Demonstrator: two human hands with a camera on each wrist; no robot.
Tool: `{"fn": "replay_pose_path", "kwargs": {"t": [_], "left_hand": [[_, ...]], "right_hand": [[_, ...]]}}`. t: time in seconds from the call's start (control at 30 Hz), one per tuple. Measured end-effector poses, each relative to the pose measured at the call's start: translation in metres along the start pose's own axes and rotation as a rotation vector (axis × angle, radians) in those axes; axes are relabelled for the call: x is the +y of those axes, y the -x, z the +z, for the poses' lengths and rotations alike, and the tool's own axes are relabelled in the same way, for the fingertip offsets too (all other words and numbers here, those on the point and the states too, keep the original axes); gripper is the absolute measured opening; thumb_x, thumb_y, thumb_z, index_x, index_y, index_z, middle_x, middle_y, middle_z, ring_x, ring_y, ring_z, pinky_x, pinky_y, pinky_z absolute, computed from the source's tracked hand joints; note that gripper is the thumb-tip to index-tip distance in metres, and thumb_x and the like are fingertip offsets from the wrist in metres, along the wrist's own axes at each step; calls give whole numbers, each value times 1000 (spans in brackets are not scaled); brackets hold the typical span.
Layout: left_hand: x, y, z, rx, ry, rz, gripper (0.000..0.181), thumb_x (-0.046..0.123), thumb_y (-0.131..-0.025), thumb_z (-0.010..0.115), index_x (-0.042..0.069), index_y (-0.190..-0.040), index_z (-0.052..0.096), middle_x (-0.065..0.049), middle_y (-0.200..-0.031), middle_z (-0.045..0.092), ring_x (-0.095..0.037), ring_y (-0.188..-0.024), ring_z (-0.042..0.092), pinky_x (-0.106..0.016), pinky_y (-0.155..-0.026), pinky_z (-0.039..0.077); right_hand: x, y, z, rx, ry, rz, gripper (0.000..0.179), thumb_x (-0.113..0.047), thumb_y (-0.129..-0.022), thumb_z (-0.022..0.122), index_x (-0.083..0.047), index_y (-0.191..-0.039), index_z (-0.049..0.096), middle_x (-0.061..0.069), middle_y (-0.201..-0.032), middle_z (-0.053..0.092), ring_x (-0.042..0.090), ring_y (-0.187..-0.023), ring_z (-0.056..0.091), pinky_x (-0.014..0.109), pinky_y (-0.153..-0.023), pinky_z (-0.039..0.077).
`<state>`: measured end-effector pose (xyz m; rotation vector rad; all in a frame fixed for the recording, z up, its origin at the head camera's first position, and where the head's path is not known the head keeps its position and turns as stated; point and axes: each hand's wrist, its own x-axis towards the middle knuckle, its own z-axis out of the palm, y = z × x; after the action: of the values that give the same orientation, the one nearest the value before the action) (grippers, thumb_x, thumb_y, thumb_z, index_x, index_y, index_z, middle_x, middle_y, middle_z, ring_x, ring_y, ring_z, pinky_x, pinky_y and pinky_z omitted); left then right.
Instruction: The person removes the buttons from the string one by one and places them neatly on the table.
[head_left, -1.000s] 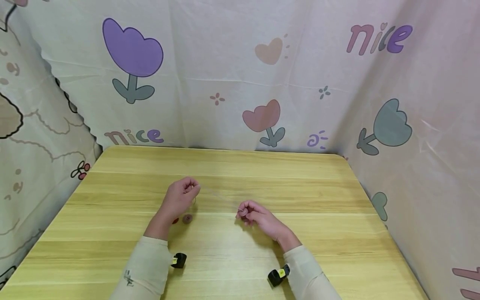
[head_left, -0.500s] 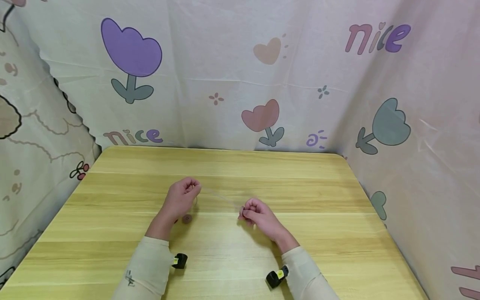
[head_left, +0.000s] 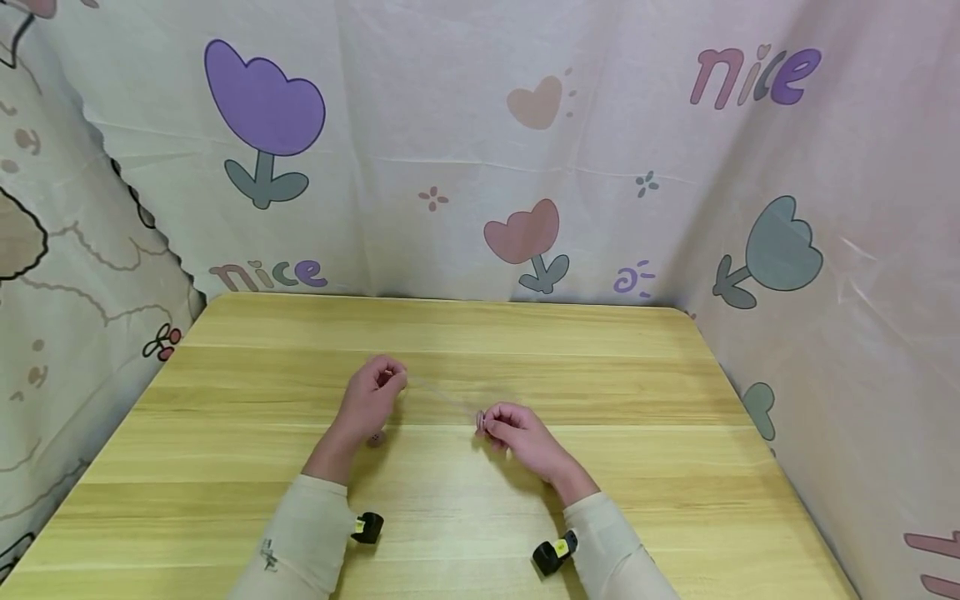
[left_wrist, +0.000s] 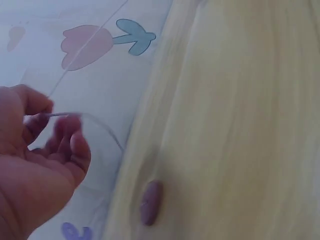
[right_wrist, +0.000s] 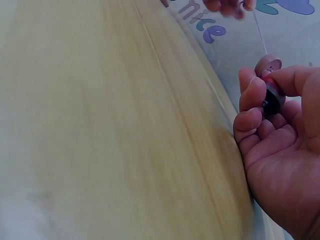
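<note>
In the head view my left hand is raised over the table, pinching a thin pale string between thumb and index finger. A loose end of it curves away in the left wrist view. From there the string runs taut to my right hand. The right thumb and fingers pinch a small stack of buttons: a brownish-pink button with holes stands outermost, with a red one and a black one behind, partly hidden by fingers. Another brownish-pink button lies on the table below my left hand.
The light wooden table reaches back to a printed cloth that hangs behind and at both sides. A black wrist camera sits on the left sleeve, another black wrist camera on the right.
My left hand has drifted slightly right, its arm now covering the red piece on the table and part of the loose button. In my right fingers the held button has turned edge-on.
</note>
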<state>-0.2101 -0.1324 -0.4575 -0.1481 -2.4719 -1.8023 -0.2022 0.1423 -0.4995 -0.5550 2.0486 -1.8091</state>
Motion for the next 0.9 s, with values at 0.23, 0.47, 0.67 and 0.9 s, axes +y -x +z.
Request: {"fn": "replay_pose_path", "kwargs": {"t": [0.23,0.47,0.67,0.9], "left_hand": [[-6,-1,16,-99,471,-105,15,8,-108,29,-1,-98,35,-27,-111,66,-32,-90,70,-48,-84,52],[-9,1,27,-172,766,-146,20,13,-110,21,3,-96,33,-29,-106,65,-36,-93,70,-46,-86,53],[-6,2,31,-168,466,-97,23,17,-108,46,-6,-104,50,-20,-98,66,-34,-92,68,-42,-85,53],[-1,5,46,-168,-114,139,30,-4,-77,83,-1,-105,73,-8,-88,65,-18,-80,62,-31,-72,53]], "right_hand": [[-7,2,1,-1,0,13,19,-2,-105,44,14,-101,55,34,-105,59,30,-83,53,30,-71,47],[-26,10,3,4,-4,18,19,-1,-104,45,15,-101,55,31,-104,60,40,-88,56,34,-74,49],[-3,1,-2,5,-7,31,19,-1,-105,44,13,-102,56,28,-105,62,36,-88,56,33,-73,48],[2,1,-4,7,-16,4,19,-7,-105,47,8,-99,57,25,-102,63,23,-78,53,30,-69,46]]}}
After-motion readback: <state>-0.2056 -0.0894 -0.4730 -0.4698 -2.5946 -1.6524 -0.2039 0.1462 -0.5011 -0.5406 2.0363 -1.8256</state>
